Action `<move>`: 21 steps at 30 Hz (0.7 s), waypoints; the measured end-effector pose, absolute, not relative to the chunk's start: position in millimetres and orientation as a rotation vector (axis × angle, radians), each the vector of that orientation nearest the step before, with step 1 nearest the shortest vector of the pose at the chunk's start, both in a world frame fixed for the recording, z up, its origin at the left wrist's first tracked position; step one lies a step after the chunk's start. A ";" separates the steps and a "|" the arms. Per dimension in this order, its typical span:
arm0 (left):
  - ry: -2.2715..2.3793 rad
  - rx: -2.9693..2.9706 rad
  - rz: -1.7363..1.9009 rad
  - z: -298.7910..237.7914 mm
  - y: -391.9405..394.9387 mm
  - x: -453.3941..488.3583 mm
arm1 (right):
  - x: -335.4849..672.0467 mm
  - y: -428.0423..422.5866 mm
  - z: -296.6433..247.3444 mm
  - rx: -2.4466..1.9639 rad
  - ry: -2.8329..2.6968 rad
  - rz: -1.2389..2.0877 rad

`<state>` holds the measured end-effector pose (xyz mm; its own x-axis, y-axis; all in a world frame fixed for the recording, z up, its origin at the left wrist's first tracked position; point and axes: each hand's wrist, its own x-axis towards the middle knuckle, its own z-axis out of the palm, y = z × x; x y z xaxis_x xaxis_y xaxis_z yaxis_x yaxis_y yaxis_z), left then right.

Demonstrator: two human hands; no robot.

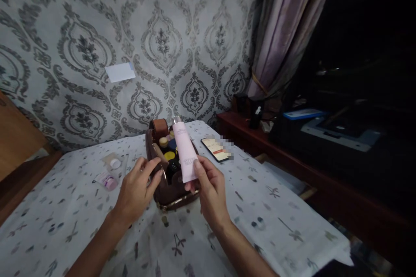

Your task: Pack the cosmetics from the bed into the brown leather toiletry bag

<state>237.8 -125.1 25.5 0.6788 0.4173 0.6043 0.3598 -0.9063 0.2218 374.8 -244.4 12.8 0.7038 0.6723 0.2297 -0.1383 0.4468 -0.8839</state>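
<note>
In my right hand is a pale pink squeeze tube with a silvery cap, held by its flat lower end, cap pointing up and away. The tube is above an unzipped dark brown toiletry bag, hiding part of its inside. Several small containers stand in the bag, among them one with a yellow lid and one with a gold-coloured lid. My left hand is at the bag's left rim, thumb and forefinger apart. Whether those fingertips touch the rim is hard to tell.
Left on the patterned tablecloth lie a small tube with a pink cap and a beige tube with a white cap. Right of the bag lies a phone. A reddish-brown desk borders the table's right side; a wallpapered wall stands behind.
</note>
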 end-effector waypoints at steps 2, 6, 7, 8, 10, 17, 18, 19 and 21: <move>0.643 2.784 1.058 24.6 -124.3 238.3 | 379.2 -245.1 13.0 -1.004 -0.608 0.539; 0.650 2.725 1.084 21.2 -124.5 237.7 | 382.7 -244.8 12.8 -1.019 -0.606 0.574; 0.652 2.705 1.090 20.0 -125.0 237.3 | 383.1 -244.5 12.6 -1.021 -0.607 0.584; 0.652 2.684 1.098 18.6 -125.7 236.9 | 383.5 -244.1 12.4 -1.023 -0.606 0.590; 0.656 2.648 1.110 16.0 -126.9 235.9 | 384.4 -243.4 11.9 -1.025 -0.600 0.596; 0.657 2.557 1.087 10.2 -126.9 233.4 | 387.4 -242.3 9.7 -1.034 -0.594 0.591; 0.655 2.552 1.085 9.7 -126.4 233.3 | 387.4 -242.2 9.4 -1.028 -0.591 0.594; 0.654 2.550 1.085 9.1 -125.9 233.2 | 387.4 -242.1 9.3 -1.021 -0.589 0.598; 0.645 2.555 1.082 8.2 -124.8 232.9 | 387.3 -241.9 9.3 -1.010 -0.581 0.605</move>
<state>232.9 -124.8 8.2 0.6174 0.5069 0.6015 0.2876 -0.8572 0.4272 387.3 -241.9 9.3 0.6961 0.6990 0.1638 -0.1921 0.4012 -0.8956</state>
